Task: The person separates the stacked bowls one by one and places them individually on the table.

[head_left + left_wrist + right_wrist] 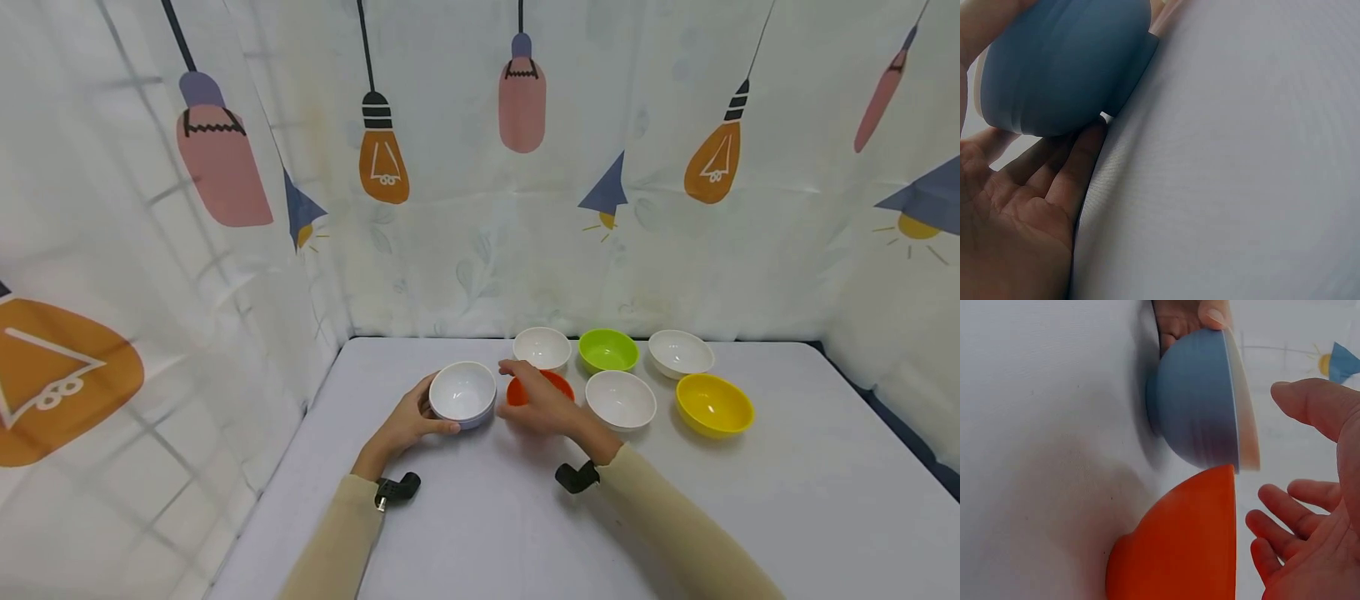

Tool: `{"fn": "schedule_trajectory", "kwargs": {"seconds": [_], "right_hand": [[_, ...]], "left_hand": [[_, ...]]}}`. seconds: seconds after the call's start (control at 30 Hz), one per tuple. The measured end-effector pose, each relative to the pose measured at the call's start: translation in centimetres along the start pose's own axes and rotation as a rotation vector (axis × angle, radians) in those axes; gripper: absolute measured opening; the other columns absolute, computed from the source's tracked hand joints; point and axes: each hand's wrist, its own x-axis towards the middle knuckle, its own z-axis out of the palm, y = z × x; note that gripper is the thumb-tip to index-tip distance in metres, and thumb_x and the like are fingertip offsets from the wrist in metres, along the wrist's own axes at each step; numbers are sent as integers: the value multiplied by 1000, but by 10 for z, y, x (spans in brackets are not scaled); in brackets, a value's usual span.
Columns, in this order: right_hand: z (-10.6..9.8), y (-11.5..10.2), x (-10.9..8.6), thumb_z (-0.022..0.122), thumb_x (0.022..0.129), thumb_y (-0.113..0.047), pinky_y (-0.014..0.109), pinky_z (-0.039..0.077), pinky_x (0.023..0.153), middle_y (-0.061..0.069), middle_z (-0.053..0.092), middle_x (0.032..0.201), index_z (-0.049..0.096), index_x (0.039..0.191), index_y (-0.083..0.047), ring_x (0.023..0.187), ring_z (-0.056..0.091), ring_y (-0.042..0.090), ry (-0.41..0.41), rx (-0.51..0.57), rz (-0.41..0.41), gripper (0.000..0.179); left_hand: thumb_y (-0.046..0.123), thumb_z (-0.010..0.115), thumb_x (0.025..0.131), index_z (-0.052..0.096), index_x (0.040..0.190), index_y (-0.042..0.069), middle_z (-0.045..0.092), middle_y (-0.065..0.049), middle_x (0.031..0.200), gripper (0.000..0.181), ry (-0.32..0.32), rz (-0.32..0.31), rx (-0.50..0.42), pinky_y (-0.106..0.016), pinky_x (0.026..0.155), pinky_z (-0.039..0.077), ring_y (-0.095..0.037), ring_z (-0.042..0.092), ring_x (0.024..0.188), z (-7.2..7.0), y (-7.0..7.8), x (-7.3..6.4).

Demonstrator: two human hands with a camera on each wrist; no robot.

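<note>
A white bowl (462, 390) sits nested in a blue bowl (1200, 403), and only its pale rim shows above the blue one in the right wrist view. My left hand (407, 423) holds this pair from the left, thumb at the near side and fingers round the far side. The blue bowl's foot is at the tabletop. Just right of the pair stands an orange bowl (1179, 544), partly covered in the head view by my right hand (543, 407). That hand hovers over it with fingers spread and nothing in its grasp.
Right of the orange bowl are a white bowl (620, 400) and a yellow bowl (715, 406). Behind them stand another white bowl (542, 348), a green bowl (607, 350) and a further white bowl (681, 353). A lamp-patterned curtain (450, 275) hangs behind the white-covered table (495, 533).
</note>
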Motion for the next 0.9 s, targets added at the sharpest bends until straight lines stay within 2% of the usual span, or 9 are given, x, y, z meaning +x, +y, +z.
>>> {"fn": "schedule_trajectory", "kwargs": {"seconds": [0.13, 0.4, 0.7, 0.9], "right_hand": [[3, -3, 10, 75, 93, -28, 48, 45, 116, 6, 47, 154, 36, 156, -13, 143, 44, 30, -39, 9, 2, 76], [4, 0, 27, 81, 89, -30, 47, 46, 115, 6, 48, 154, 37, 156, -13, 142, 46, 27, -81, -25, -9, 83], [3, -1, 38, 85, 84, -34, 47, 43, 118, 9, 49, 153, 39, 156, -10, 141, 46, 27, -145, -55, -15, 89], [3, -4, 44, 88, 79, -41, 49, 43, 118, 7, 49, 152, 40, 156, -14, 140, 47, 26, -171, -84, 9, 94]], "left_hand": [[17, 93, 74, 33, 159, 24, 42, -5, 160, 104, -2, -5, -8, -41, 121, 39, -28, 40, 149, 0, 1, -1], [14, 93, 75, 34, 159, 23, 41, -6, 159, 103, -12, 2, -27, -22, 111, 45, -29, 41, 147, 0, 2, -1], [15, 93, 75, 32, 159, 23, 41, -6, 160, 104, -15, -5, -17, -21, 111, 45, -29, 41, 148, -1, 2, -1], [16, 93, 75, 31, 159, 23, 40, -7, 160, 105, -20, -2, -16, -20, 110, 45, -29, 41, 148, -1, 2, -1]]}}
